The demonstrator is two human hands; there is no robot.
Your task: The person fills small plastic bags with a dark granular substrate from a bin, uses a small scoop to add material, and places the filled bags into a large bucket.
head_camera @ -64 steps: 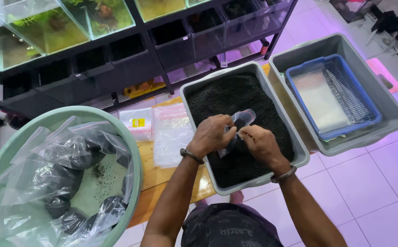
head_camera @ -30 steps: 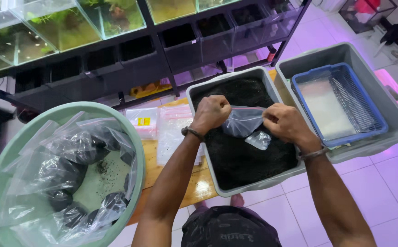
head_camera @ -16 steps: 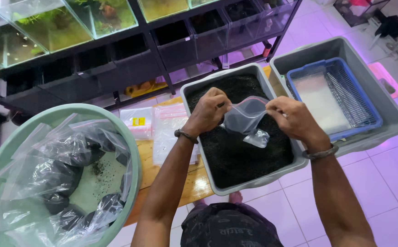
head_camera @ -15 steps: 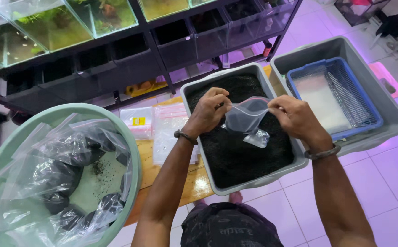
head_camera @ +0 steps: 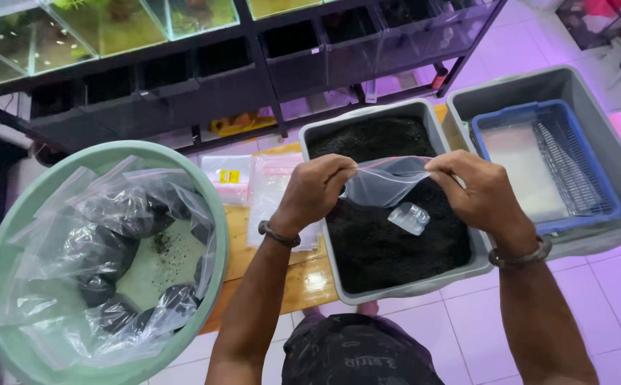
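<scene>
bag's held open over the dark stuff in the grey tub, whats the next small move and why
Probably free one hand to scoop substrate into the bag. The left hand and right hand pinch opposite edges of the clear zip bag, which looks empty, right above the grey tub of dark substrate. A small clear scoop lies on it, just below.
</scene>
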